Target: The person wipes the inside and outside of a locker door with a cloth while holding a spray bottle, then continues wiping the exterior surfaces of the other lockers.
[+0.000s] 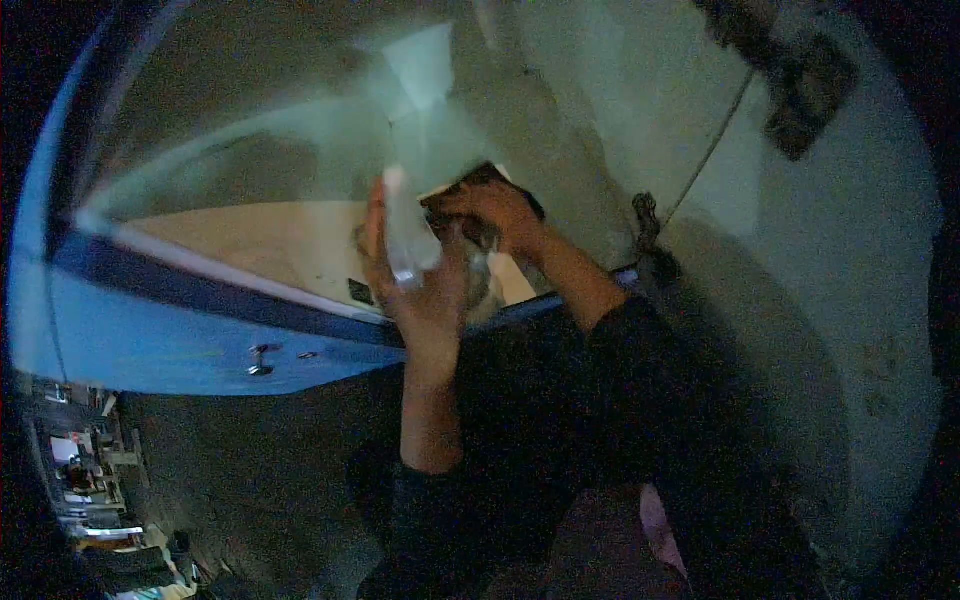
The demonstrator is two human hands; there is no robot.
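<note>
Low light and blur hide much detail. Near the middle of the head view, my left hand [432, 290] is raised with its fingers curled round a pale, see-through object [404, 220]; its kind is too blurred to name. Just to the right, my right hand [505, 215] has its fingers bent over a dark, flat object with a light edge [488, 176]. The two hands are close together, above a tan surface [270, 235]. A small black piece [360, 290] lies on that surface beside my left hand.
A blue panel [200, 320] with a dark rim and a small metal fitting [261, 360] runs along the left. A bright, pale shape [420, 68] shows above the hands. A thin rod [708, 150] slants at the right. Cluttered shelves [95, 470] stand at lower left.
</note>
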